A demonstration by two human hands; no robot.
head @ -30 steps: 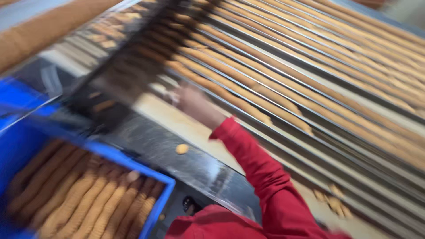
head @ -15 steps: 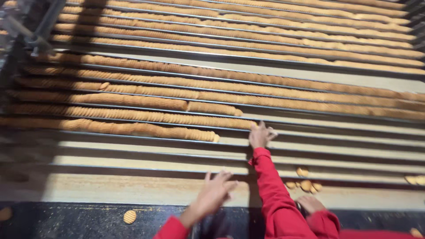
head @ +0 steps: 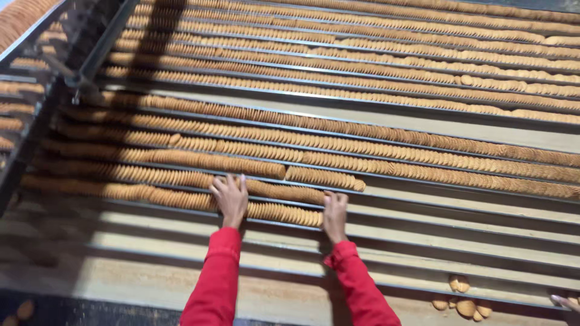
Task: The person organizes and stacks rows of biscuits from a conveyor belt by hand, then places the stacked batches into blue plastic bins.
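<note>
I have my left hand (head: 230, 199) and right hand (head: 335, 212) flat, fingers spread, bracketing a short row of biscuits (head: 284, 212) standing on edge in the nearest filled lane. They look light, brittle and loose, so I judge squeezing both ends inward holds best.

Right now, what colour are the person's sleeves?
Red sleeves, clearest in the head view.

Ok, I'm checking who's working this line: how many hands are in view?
3. The left hand and right hand, both in red sleeves, rest on the nearest biscuit rows. Another person's fingertips show at the lower right edge. Others may be out of frame.
</note>
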